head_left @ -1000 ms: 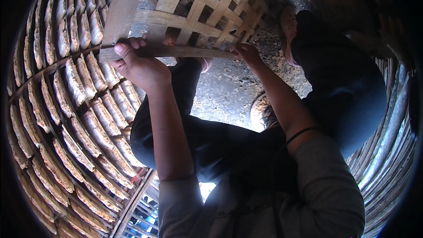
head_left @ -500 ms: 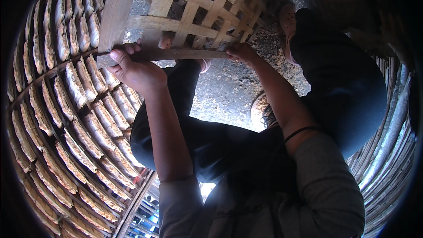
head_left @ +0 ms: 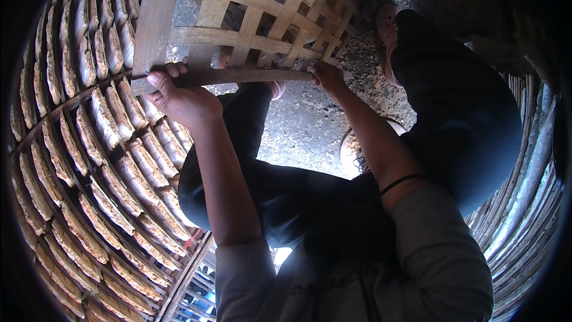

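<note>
A woven bamboo tray with open square gaps and a flat wooden border stands tilted in front of me at the top. Its near edge is a wooden strip. My left hand is closed round the strip's left corner, thumb on top and fingertips showing behind it. At the strip's right end, my right hand pinches the edge with its fingers bent in. Part of the tray's far side fades into shadow.
Rows of pale slabs with brown crumbly edges lean on a rack at left. Long thin slats stand at right. Crumbs litter the grey floor. A round container sits partly behind my right forearm, near a clog.
The tray's near edge and both hands have shifted very slightly, with the same grip. My right forearm has moved a little, and more of the round container's rim shows.
</note>
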A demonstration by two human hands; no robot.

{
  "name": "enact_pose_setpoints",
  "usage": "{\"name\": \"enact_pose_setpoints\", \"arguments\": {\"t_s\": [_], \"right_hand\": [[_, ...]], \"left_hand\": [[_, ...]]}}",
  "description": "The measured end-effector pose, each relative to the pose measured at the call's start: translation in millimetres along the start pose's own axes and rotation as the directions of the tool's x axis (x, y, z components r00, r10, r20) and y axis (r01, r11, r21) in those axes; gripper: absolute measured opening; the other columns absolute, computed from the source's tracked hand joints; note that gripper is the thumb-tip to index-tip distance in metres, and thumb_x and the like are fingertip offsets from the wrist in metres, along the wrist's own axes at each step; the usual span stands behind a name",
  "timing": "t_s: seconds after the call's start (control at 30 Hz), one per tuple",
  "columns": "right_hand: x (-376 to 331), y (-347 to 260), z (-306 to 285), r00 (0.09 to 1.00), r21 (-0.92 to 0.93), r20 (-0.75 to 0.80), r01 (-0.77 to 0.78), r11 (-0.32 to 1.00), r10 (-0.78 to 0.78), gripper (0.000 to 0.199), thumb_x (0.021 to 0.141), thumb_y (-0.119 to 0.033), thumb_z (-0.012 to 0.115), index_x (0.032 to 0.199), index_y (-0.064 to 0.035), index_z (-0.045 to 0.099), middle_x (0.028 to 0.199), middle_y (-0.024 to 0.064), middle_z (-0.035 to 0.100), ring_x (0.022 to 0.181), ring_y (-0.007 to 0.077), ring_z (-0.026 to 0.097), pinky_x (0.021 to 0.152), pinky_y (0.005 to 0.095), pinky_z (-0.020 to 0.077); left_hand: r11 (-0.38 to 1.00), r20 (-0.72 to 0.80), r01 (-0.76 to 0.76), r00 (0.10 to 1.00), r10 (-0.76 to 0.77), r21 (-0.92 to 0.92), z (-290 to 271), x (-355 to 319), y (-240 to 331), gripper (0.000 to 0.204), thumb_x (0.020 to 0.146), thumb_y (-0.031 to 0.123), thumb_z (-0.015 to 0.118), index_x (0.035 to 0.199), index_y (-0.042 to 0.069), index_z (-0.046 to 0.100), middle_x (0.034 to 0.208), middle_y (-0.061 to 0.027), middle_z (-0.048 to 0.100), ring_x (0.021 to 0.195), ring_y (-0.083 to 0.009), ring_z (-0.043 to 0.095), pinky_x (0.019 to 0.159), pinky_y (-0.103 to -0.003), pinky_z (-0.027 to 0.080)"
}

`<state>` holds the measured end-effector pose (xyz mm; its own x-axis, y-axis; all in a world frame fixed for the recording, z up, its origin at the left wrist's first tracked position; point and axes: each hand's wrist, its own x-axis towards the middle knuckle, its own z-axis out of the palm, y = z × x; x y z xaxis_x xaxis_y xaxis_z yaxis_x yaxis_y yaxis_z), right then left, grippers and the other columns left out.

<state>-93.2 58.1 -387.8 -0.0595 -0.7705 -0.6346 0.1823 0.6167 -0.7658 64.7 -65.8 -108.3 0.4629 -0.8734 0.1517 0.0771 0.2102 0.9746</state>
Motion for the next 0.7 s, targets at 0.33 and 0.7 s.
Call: {"name": "enact_pose_setpoints", "arguments": {"t_s": [0.33,0.7], "right_hand": [[14.7,138.1,-92.8,0.959,-0.7,-0.183,-0.282,0.656,0.217,0.035,0.099,-0.037,0.051,0.089,-0.0065,0.064,0.087,0.0118,0.07,0.078,0.0203,0.069,0.067,0.0369,0.0539],[8.4,34.3,-27.4,0.997,-0.704,0.05,-0.01,0.711,0.063,0.032,0.096,-0.034,0.051,0.118,-0.0138,0.064,0.114,0.014,0.067,0.104,0.0348,0.064,0.091,0.0463,0.0505]], "left_hand": [[1.0,0.035,0.024,0.999,-0.024,-0.009,5.5,3.5,0.9,0.026,0.103,0.031,0.048,0.1,0.008,0.039,0.081,-0.0047,0.048,0.075,-0.0176,0.044,0.079,-0.037,0.044],[1.0,0.015,0.003,1.0,-0.004,0.013,3.9,1.7,2.1,0.031,0.101,0.037,0.052,0.09,0.01,0.042,0.076,-0.003,0.047,0.076,-0.0188,0.045,0.081,-0.036,0.041]]}}
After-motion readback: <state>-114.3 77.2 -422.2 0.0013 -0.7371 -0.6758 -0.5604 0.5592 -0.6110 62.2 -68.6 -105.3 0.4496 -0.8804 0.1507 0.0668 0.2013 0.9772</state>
